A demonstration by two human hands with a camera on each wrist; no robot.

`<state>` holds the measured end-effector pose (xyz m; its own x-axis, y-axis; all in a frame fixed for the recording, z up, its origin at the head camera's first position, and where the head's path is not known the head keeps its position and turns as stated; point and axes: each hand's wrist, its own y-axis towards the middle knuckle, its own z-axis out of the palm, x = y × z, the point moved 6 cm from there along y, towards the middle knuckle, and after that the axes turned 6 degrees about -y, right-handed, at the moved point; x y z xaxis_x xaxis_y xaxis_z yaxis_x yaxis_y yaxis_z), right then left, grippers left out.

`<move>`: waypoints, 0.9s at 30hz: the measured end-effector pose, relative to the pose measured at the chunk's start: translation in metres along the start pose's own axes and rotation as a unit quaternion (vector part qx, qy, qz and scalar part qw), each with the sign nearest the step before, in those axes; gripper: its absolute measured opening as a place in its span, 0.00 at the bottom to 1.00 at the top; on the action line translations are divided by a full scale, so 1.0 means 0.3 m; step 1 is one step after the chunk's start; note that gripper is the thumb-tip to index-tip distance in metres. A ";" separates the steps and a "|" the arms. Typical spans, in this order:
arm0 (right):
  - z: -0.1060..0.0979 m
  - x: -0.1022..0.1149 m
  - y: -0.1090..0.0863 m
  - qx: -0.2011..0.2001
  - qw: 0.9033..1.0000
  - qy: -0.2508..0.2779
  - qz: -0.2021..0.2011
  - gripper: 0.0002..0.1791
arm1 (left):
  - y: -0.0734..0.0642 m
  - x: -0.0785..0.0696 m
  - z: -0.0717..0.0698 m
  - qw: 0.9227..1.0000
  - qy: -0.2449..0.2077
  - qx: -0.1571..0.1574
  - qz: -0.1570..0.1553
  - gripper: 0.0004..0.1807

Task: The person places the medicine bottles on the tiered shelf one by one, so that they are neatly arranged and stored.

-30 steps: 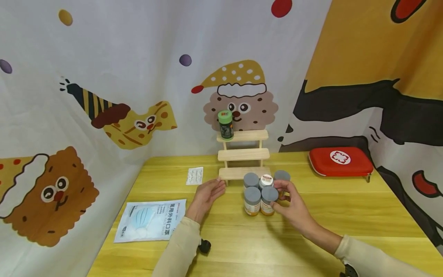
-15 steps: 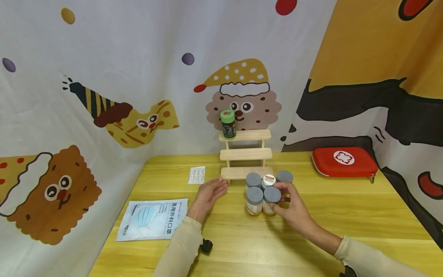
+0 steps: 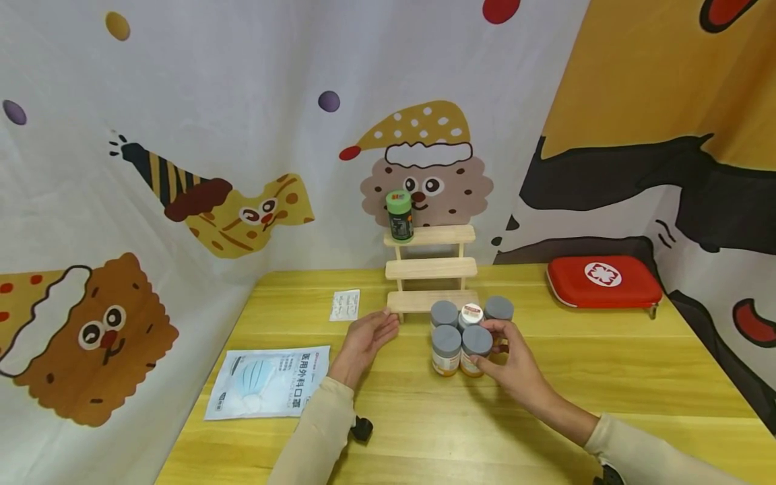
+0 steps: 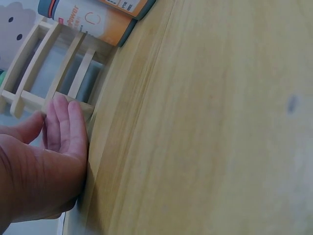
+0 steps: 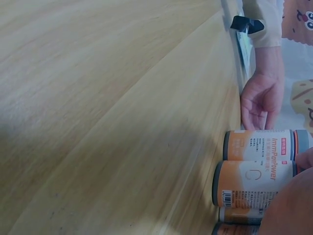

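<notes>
Beside the left end of a three-step wooden stand (image 3: 432, 268), my left hand (image 3: 366, 342) lies with its fingers nearly straight, touching the lowest step's end. In the left wrist view, that hand (image 4: 46, 156) is on edge upon the table. My right hand (image 3: 512, 360) grips the front right grey-lidded bottle (image 3: 476, 342), thumb in front and fingers behind. Around it stand a front left bottle (image 3: 446, 342), a back left bottle (image 3: 444, 314), a back right bottle (image 3: 498, 308) and a small white-capped bottle (image 3: 471, 315). Orange-and-white labels show on the bottles (image 5: 249, 183) in the right wrist view.
A green-capped dark bottle (image 3: 399, 217) stands on the stand's top step. A red first-aid case (image 3: 605, 284) lies at the back right. To the left are a face mask packet (image 3: 267, 382) and a small white printed sheet (image 3: 345, 306). A patterned cloth (image 3: 291, 67) hangs behind the table.
The whole view has shifted slightly as the head camera moved. Both hands and the bottles keep their places.
</notes>
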<state>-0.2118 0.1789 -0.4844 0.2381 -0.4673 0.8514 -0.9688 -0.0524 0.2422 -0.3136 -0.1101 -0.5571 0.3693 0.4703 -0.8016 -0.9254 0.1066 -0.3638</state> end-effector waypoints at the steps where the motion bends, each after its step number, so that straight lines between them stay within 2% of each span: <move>1: -0.001 0.001 0.000 -0.001 1.000 0.000 -0.001 0.32 | 0.000 0.000 0.000 1.000 -0.001 0.000 0.001 0.25; 13: -0.020 0.006 0.002 -0.006 1.000 -0.001 0.003 0.30 | -0.012 -0.006 0.004 1.000 -0.004 -0.001 0.000 0.25; 21: -0.050 0.032 -0.001 -0.015 1.000 -0.002 -0.023 0.31 | -0.006 -0.002 0.002 1.000 -0.002 0.000 -0.004 0.25; 27: -0.060 0.073 -0.004 -0.021 0.998 -0.011 -0.063 0.31 | -0.006 0.001 -0.002 1.000 -0.001 -0.002 -0.004 0.25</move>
<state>-0.2040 0.1848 -0.4577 0.3563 -0.4783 0.8027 -0.9273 -0.0752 0.3667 -0.3117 -0.1107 -0.5568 0.3758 0.4720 -0.7975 -0.9224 0.1074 -0.3711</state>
